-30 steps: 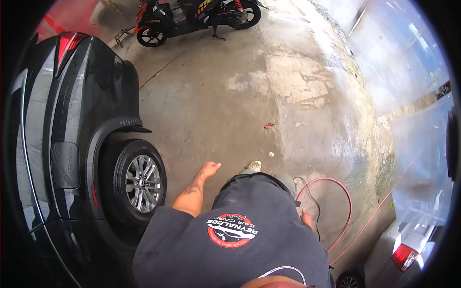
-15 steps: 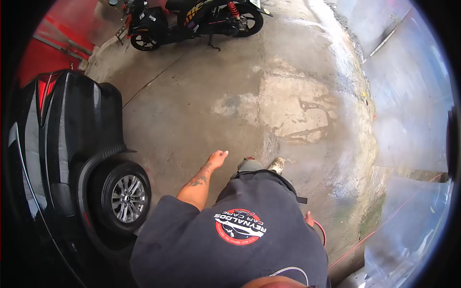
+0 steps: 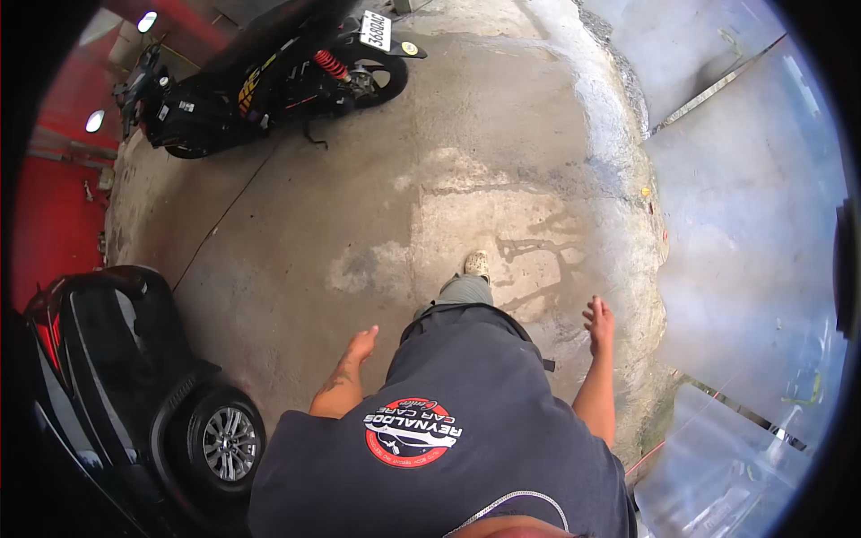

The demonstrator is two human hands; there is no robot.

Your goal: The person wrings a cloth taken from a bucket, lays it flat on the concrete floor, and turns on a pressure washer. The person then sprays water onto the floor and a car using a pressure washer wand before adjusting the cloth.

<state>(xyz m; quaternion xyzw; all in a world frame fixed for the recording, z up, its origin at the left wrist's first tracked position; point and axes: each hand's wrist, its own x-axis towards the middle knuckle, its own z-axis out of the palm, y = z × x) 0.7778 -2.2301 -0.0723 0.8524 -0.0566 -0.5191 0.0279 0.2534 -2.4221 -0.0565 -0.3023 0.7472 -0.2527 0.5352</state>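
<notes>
My left hand (image 3: 362, 344) hangs low at my left side, its fingers loosely bent and holding nothing that I can see. A tattooed forearm leads down to it, above the concrete floor (image 3: 296, 242). On the other side my right hand (image 3: 599, 318) is swung forward, empty, with its fingers apart. Neither hand touches anything. Between them are my dark T-shirt (image 3: 502, 394) with a round logo and one foot in a light clog (image 3: 477, 264), stepped forward on the concrete.
A black vehicle (image 3: 117, 332) with a silver-rimmed wheel (image 3: 231, 443) stands at left. Ahead, a black motorcycle (image 3: 260, 85) leans on its stand. Translucent plastic sheeting (image 3: 744, 224) hangs along the right, with a red hose (image 3: 647, 455) near its base.
I have stepped forward; the motorcycle is nearer and the vehicle sits lower in view. My right hand has swung forward, away from the red hose beside it. My left hand has moved back.
</notes>
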